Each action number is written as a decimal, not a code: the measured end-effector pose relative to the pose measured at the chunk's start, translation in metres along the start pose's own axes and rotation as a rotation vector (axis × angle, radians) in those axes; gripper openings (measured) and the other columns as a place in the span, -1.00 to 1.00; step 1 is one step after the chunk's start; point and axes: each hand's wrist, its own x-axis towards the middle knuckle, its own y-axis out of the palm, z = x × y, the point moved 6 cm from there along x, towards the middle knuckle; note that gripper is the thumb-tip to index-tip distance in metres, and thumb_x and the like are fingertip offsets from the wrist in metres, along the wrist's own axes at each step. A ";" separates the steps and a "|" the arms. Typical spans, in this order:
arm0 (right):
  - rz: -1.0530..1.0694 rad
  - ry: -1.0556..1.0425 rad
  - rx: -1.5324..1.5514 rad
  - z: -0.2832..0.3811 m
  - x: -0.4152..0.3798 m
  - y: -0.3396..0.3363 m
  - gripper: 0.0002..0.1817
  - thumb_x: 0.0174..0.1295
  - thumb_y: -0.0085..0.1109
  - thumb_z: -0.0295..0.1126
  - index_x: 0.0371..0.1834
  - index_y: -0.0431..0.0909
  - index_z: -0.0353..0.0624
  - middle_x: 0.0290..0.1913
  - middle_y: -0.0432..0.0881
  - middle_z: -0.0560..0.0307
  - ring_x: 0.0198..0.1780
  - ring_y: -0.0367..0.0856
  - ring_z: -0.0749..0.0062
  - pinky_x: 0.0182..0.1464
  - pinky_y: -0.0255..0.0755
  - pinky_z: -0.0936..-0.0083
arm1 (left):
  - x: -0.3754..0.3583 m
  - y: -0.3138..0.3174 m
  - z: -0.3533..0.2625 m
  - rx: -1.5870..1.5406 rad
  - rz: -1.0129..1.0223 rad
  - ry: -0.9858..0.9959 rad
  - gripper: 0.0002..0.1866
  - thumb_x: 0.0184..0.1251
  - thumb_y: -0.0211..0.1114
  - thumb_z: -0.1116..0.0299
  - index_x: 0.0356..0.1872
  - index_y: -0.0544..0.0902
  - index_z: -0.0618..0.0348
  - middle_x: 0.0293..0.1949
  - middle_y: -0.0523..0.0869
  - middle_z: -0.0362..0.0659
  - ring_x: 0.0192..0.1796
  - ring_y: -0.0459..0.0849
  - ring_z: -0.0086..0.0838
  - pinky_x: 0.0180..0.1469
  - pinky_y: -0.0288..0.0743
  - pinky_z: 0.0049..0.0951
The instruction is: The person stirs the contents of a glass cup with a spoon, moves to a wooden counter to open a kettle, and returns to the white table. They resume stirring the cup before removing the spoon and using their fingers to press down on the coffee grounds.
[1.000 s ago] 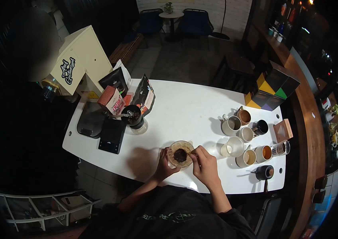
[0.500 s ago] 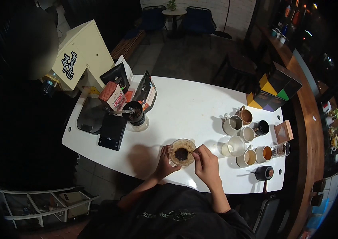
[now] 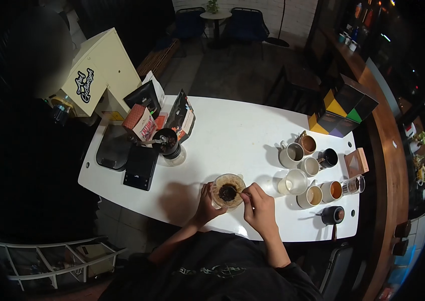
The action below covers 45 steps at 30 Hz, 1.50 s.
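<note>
Close to the table's near edge stands a clear coffee dripper (image 3: 216, 200) lined with a brownish paper filter (image 3: 233, 181). Dark coffee grounds (image 3: 228, 192) lie at the bottom of the filter. My left hand (image 3: 206, 208) is wrapped round the dripper's left side. Pinched in my right hand (image 3: 260, 209) is a thin stirring spoon (image 3: 241, 193), reaching over the right rim toward the grounds; its tip is too small to make out.
Several mugs (image 3: 291, 155) and a clear glass server (image 3: 295, 181) stand to the right, near a small black kettle (image 3: 333, 215). At left are a hand grinder (image 3: 168, 143), a black scale (image 3: 139, 167), coffee bags (image 3: 182, 116) and a cream-coloured machine (image 3: 97, 75). A multicoloured box (image 3: 343, 108) sits at the far right.
The grounds look more broken up and spread wider over the filter's bottom. My right hand has shifted slightly, still pinching the spoon. My left hand keeps its hold.
</note>
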 end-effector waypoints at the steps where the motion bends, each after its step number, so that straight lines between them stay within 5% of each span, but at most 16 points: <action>1: -0.003 0.001 0.000 0.000 0.000 0.000 -0.95 0.28 0.17 -0.61 -0.33 0.50 -0.31 -0.41 0.55 0.02 -0.54 0.59 0.21 -0.49 0.43 0.42 | 0.000 -0.001 -0.002 0.035 -0.013 0.016 -0.06 -0.26 0.61 0.30 0.25 0.32 0.32 0.11 0.45 0.15 0.19 0.42 0.09 0.29 0.32 0.00; 11: 0.004 0.021 0.031 -0.002 -0.001 -0.002 -0.98 0.26 0.18 -0.59 -0.31 0.53 -0.29 -0.42 0.53 0.02 -0.56 0.55 0.19 -0.48 0.39 0.38 | 0.009 -0.004 -0.013 -0.074 0.001 -0.001 -0.17 -0.26 0.59 0.33 0.17 0.41 0.26 0.05 0.50 0.07 0.12 0.45 0.03 0.22 0.36 -0.04; 13: 0.046 -0.019 0.066 0.000 -0.001 0.000 -0.98 0.27 0.17 -0.58 -0.31 0.53 -0.28 -0.42 0.53 0.02 -0.56 0.54 0.18 -0.48 0.37 0.37 | 0.009 -0.003 -0.014 -0.022 0.010 0.022 -0.14 -0.28 0.56 0.45 0.21 0.39 0.28 0.08 0.45 0.04 0.16 0.50 -0.07 0.23 0.44 -0.16; 16: 0.009 0.050 0.086 -0.001 -0.001 -0.001 -0.97 0.27 0.17 -0.58 -0.32 0.53 -0.28 -0.42 0.53 0.02 -0.55 0.54 0.18 -0.48 0.37 0.37 | 0.009 -0.004 -0.015 -0.053 -0.011 0.004 -0.20 -0.24 0.58 0.34 0.15 0.42 0.26 0.04 0.50 0.07 0.11 0.46 0.02 0.22 0.35 -0.04; 45: 0.023 0.056 0.027 0.008 -0.001 -0.008 -0.98 0.26 0.19 -0.56 -0.31 0.55 -0.27 -0.40 0.51 -0.04 -0.48 0.54 0.05 -0.43 0.38 0.29 | 0.011 -0.008 -0.023 -0.046 -0.030 0.034 -0.24 -0.16 0.56 0.32 0.16 0.42 0.23 0.04 0.52 0.06 0.11 0.47 0.01 0.21 0.37 -0.04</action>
